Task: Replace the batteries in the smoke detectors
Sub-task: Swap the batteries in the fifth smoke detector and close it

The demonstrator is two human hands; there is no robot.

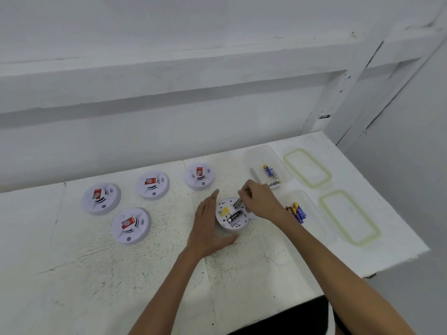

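— Where is the battery (238,202)?
— The right hand (260,201) pinches it, just over the open smoke detector (232,215) on the table (145,274).
— And the left hand (208,226)?
— Flat, fingers straight, beside that detector.

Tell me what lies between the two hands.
Head view: the opened smoke detector lies between the left hand and the right hand, which pinches a battery.
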